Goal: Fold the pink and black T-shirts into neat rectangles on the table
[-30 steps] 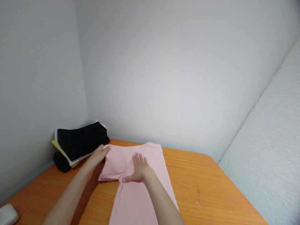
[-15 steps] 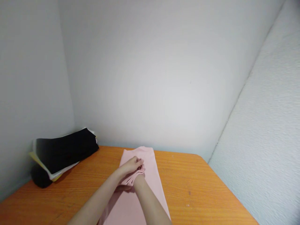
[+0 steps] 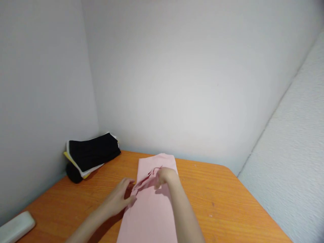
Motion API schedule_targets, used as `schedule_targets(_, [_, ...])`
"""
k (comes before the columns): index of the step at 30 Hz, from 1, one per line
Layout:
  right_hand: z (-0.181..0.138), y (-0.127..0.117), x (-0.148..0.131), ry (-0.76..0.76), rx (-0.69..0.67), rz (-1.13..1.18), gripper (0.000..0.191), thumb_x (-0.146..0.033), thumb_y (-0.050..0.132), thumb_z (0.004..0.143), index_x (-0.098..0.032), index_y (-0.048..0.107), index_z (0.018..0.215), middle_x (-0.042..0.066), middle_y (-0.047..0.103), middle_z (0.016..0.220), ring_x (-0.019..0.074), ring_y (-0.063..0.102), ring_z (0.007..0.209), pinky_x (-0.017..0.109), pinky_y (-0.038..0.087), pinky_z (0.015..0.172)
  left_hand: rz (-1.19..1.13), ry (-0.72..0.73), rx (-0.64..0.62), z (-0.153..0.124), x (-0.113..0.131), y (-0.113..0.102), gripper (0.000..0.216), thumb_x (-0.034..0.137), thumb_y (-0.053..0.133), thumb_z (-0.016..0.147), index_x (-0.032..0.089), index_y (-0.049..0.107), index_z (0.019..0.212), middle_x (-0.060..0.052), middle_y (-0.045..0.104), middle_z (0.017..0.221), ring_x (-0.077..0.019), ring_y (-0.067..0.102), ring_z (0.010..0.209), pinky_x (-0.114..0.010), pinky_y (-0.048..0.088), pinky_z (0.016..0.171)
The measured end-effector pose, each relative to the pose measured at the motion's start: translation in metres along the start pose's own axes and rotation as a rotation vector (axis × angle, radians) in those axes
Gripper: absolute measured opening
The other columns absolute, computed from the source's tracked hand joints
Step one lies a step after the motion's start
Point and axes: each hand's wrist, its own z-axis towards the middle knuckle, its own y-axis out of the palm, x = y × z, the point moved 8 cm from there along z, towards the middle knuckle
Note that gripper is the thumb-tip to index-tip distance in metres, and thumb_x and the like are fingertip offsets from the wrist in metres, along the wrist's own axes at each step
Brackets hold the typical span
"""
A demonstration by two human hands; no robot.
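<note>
A pink folded garment (image 3: pixel 152 216) lies lengthwise on the wooden table. Across its upper part runs a raised, bunched fold with layered edges. At the left edge of this fold is my left hand (image 3: pixel 120 197), thumb and fingers spread apart on either side of the cloth's border. My right hand (image 3: pixel 164 177) is curled over the right part of the fold, fingers pointing down and bent against the fabric. Some of its fingertips are hidden by the hand itself.
On the far left of the table (image 3: pixel 217 202), a stack of folded cloths with a black cloth (image 3: pixel 95 152) on top leans near the wall; a dark rounded thing (image 3: pixel 74 172) is under it. A white object (image 3: pixel 17 226) with rounded corners is at the lower left.
My hands were close together, holding the bunched layers above the garment. Now they are apart, left hand at the left edge, and the layers lie lower and flatter. The view has turned left.
</note>
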Motion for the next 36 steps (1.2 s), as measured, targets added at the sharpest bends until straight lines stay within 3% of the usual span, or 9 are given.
schedule_targets(2, [-0.006,-0.013,0.024,0.072,0.003,-0.003,0.044,-0.056,0.084,0.056,-0.021,0.074,0.082,0.01,0.073,0.089,0.0302,0.069,0.083,0.037,0.055,0.072,0.1,0.024,0.002,-0.003,0.01,0.006,0.038,0.035,0.061,0.08,0.019,0.052,0.113,-0.009,0.056,0.114,-0.0248,0.055,0.107,-0.039,0.043,0.096])
schedule_targets(5, [-0.014,-0.033,0.054,0.154,0.107,0.016,0.05,-0.057,0.067,0.077,-0.016,0.07,0.105,0.018,0.068,0.111,0.0338,0.066,0.099,0.041,0.053,0.078,0.168,0.04,0.047,0.0,0.02,0.011,0.028,0.029,0.056,0.083,0.02,0.053,0.109,-0.007,0.056,0.108,-0.0223,0.055,0.1,-0.036,0.044,0.091])
schedule_targets(8, [-0.011,-0.035,0.069,0.194,0.193,0.049,0.045,-0.049,0.053,0.09,-0.013,0.066,0.113,0.019,0.066,0.115,0.0324,0.064,0.103,0.04,0.051,0.08,0.216,0.097,0.055,0.001,0.025,0.016,0.019,0.024,0.046,0.089,0.021,0.054,0.106,-0.006,0.055,0.105,-0.0198,0.056,0.096,-0.033,0.044,0.087])
schedule_targets(14, [0.018,-0.001,0.056,0.18,0.295,0.104,0.041,-0.046,0.047,0.094,-0.015,0.062,0.118,0.015,0.068,0.11,0.0254,0.064,0.101,0.032,0.049,0.08,0.468,0.192,0.031,-0.002,0.028,0.026,0.023,0.022,0.035,0.096,0.022,0.058,0.095,-0.006,0.056,0.1,-0.0205,0.054,0.091,-0.033,0.043,0.079])
schedule_targets(23, [0.024,0.018,0.044,0.21,0.429,0.033,0.024,-0.016,0.047,0.088,-0.012,0.066,0.101,0.02,0.065,0.103,0.0318,0.058,0.103,0.04,0.044,0.085,0.558,0.186,-0.012,-0.004,0.031,0.028,0.024,0.007,0.043,0.085,0.022,0.06,0.094,-0.006,0.056,0.103,-0.0202,0.051,0.095,-0.033,0.044,0.083])
schedule_targets(26, [0.018,0.01,0.027,0.166,0.487,0.01,0.031,-0.009,0.039,0.088,-0.007,0.062,0.107,0.024,0.061,0.11,0.0352,0.053,0.111,0.047,0.04,0.09,0.621,0.197,-0.054,-0.005,0.031,0.032,0.026,0.003,0.043,0.081,0.021,0.061,0.09,-0.006,0.058,0.102,-0.0216,0.053,0.095,-0.036,0.046,0.084])
schedule_targets(29, [0.016,0.008,-0.014,-0.037,0.498,0.007,0.036,-0.012,0.034,0.092,-0.014,0.058,0.119,0.018,0.056,0.127,0.0293,0.045,0.124,0.045,0.033,0.102,0.67,0.198,-0.103,-0.006,0.036,0.035,0.03,0.002,0.041,0.08,0.019,0.063,0.093,-0.008,0.061,0.103,-0.0238,0.055,0.096,-0.039,0.048,0.086])
schedule_targets(32, [0.015,0.022,-0.062,-0.304,0.412,0.009,0.038,-0.028,0.036,0.098,-0.02,0.051,0.132,0.007,0.047,0.143,0.022,0.031,0.137,0.038,0.023,0.113,0.711,0.164,-0.147,-0.006,0.04,0.037,0.037,0.001,0.038,0.081,0.015,0.065,0.1,-0.012,0.063,0.108,-0.0274,0.055,0.103,-0.044,0.049,0.09])
schedule_targets(36, [0.017,0.055,-0.092,-0.428,0.279,0.013,0.056,-0.042,0.028,0.1,-0.012,0.035,0.147,0.011,0.027,0.155,0.0263,0.018,0.144,0.044,0.018,0.117,0.694,0.176,-0.118,-0.004,0.038,0.041,0.048,0.0,0.034,0.083,0.013,0.061,0.121,-0.015,0.055,0.131,-0.0303,0.049,0.12,-0.047,0.045,0.1])
